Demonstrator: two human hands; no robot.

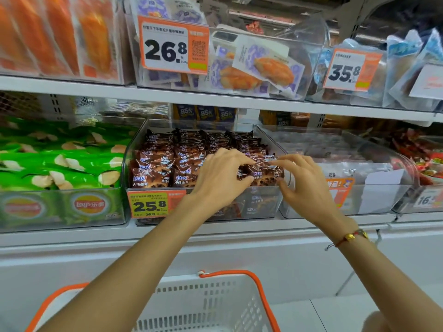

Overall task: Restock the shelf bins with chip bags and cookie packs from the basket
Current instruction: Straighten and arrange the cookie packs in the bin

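Left hand (219,178): reaches over the front of the middle bin (261,204); grip grasping a brown cookie pack (260,173), thumb low on its near side, fingers curled over its top.
Right hand (303,182): at the same pack's right end; fingertips pinch the crinkled wrapper edge, thumb down by the bin's front rim.
Cookie pack: in the front row of the middle bin, at its right corner, lying among the other packs.
Middle bin: clear plastic, on the lower shelf (215,230); filled with rows of brown cookie packs; an orange price tag (155,203) reading 25.8 on its front wall.
Chip bags (60,161): green, stacked flat in the clear bin to the left, just beside the cookie bin.
Right bin (374,200): clear, just beside the cookie bin, holding pale packets, with an orange tag partly behind the right hand.
Upper shelf (215,94): clear bins of orange, purple-and-white and blue packs; tags reading 26.8 and 35.8.
Basket (215,300): white with orange rim and handle, below the forearms, in front of the shelf; inside mostly out of view.
Right wrist: a red cord bracelet (352,236) with a gold bead.
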